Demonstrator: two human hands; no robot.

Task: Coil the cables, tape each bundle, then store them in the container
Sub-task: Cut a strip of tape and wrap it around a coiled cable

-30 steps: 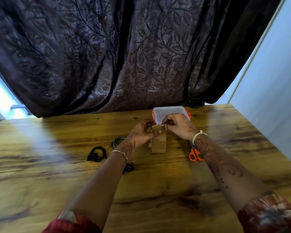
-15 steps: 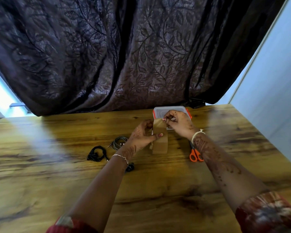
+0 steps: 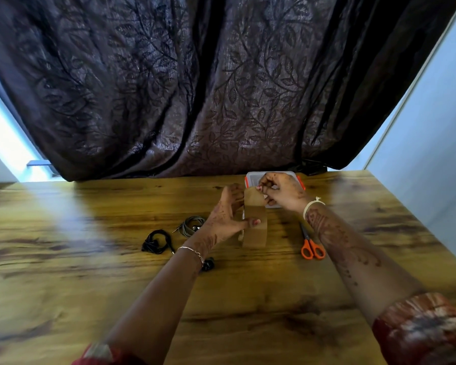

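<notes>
Tape roll [image 3: 254,233] stands upright mid-table, steadied by the left hand [image 3: 225,218] with its thumb on the roll's face; the right hand [image 3: 281,192] pinches the pulled strip's end above it. Coiled cables [image 3: 157,242] lie left; the container [image 3: 275,176] sits by the far edge, scissors [image 3: 312,248] to the right.

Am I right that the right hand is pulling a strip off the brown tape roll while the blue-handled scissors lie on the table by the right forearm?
Not quite: the scissors have orange handles, not blue, as the head view shows. The rest stands: the right hand pulls a strip from the brown tape roll.
</notes>
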